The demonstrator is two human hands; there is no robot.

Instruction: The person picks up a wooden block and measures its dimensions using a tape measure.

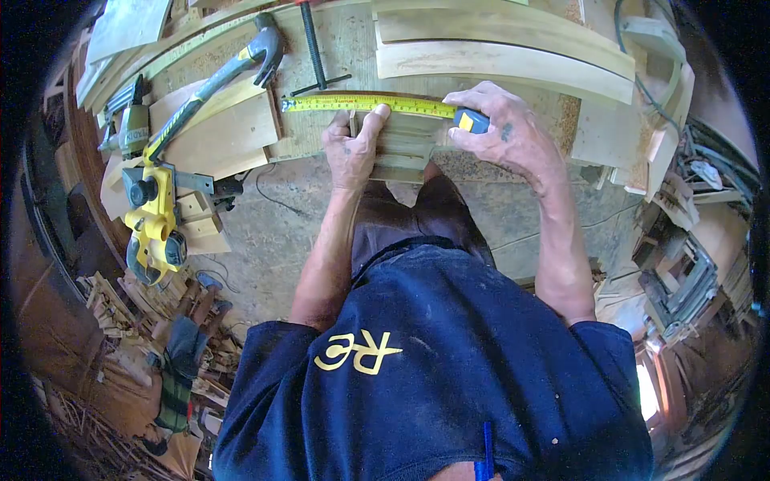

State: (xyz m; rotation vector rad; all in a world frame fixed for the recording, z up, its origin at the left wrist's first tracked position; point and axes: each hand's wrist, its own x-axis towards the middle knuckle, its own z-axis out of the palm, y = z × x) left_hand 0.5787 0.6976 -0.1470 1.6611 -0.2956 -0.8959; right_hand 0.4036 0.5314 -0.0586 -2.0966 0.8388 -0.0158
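A tape measure (472,120) with a dark blue and yellow case sits in my right hand (513,136), closed around it. Its yellow blade (329,103) is pulled out to the left over the bench edge. My left hand (351,156) is closed on the blade, thumb pressed on its lower edge; the other fingers are mostly hidden. Under the blade, between my hands, lie short wooden pieces (401,148), blurred, in front of my legs.
On the bench at left lie a claw hammer (212,80), a yellow power planer (154,220) and a drill-like tool (134,128). A clamp screw (314,48) stands behind the blade. Curved boards (497,64) are stacked at the back. A person (176,385) is at lower left.
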